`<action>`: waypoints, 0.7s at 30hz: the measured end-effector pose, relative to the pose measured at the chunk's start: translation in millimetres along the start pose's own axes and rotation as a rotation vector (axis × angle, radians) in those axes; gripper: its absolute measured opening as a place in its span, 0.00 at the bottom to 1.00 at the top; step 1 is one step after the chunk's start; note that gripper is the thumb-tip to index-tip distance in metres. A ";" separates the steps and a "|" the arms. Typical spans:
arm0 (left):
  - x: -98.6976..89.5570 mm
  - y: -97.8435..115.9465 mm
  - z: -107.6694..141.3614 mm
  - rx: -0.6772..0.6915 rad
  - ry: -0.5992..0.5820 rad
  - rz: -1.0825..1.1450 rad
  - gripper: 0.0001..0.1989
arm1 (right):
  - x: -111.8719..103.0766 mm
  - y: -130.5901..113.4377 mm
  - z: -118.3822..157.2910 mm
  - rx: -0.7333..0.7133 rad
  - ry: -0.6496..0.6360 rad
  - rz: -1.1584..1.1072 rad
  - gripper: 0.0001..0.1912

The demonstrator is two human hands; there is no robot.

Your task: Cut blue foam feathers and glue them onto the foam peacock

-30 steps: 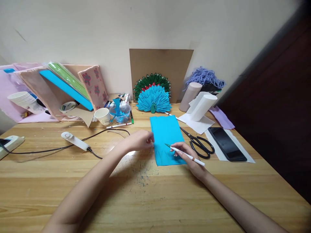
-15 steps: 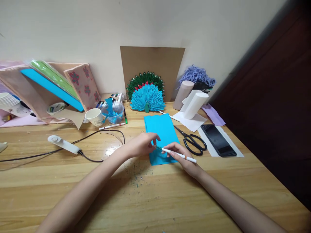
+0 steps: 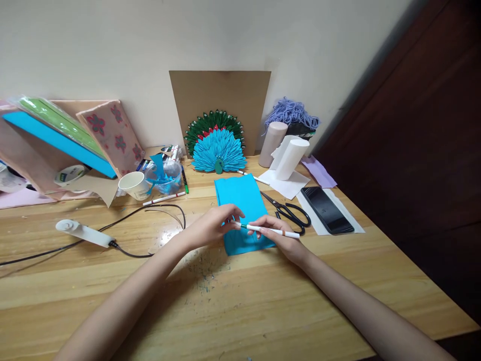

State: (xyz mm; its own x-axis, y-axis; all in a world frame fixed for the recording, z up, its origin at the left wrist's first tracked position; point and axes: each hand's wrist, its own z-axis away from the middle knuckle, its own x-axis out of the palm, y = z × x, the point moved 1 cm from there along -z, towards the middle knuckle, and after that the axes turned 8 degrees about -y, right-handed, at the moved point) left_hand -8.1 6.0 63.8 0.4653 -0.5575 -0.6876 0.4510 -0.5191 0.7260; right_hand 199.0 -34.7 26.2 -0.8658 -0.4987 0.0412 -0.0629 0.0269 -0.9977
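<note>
My right hand (image 3: pixel 280 234) is closed around a white marker (image 3: pixel 276 231) with a brownish band, its green end pointing left. My left hand (image 3: pixel 216 225) pinches a small white marker cap (image 3: pixel 236 223) at that green end. Cap and marker are in line; whether the cap is fully seated I cannot tell. Both hands are above a folded blue sheet (image 3: pixel 240 193) lying on the table. Black-handled scissors (image 3: pixel 289 213) lie just to the right of the sheet.
A paper peacock (image 3: pixel 218 153) stands against a brown board (image 3: pixel 221 90). A white cup (image 3: pixel 134 185) and a clear bowl (image 3: pixel 165 183) with blue scraps are at the left. A phone (image 3: pixel 326 210) lies at the right, and a corded white device (image 3: pixel 84 233) at the left.
The cap in my left hand and the green end of the marker have come into line and now meet. The view has turned slightly right.
</note>
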 end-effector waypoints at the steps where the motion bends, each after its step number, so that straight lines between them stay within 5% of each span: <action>1: 0.6 -0.4 -0.3 -0.006 0.012 0.052 0.07 | -0.3 -0.6 0.1 -0.009 -0.007 -0.006 0.12; 12: 7.4 22.3 5.7 -0.164 -0.028 0.558 0.06 | 6.2 -8.3 10.5 -0.186 -0.099 0.223 0.11; 17: 16.7 25.9 7.7 -0.192 -0.214 0.795 0.12 | 9.3 -8.0 17.1 -0.223 -0.209 0.293 0.11; 21: 1.2 37.2 2.1 -0.145 -0.196 0.815 0.19 | 7.9 -14.6 20.9 -0.305 -0.148 0.242 0.09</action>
State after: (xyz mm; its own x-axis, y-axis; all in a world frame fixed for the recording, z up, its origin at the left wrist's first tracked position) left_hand 7.6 -15.3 90.0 0.5525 -0.8303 0.0733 0.1321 0.1741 0.9758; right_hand 203.5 -57.1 40.0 -0.7941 -0.5653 -0.2232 -0.0299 0.4031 -0.9147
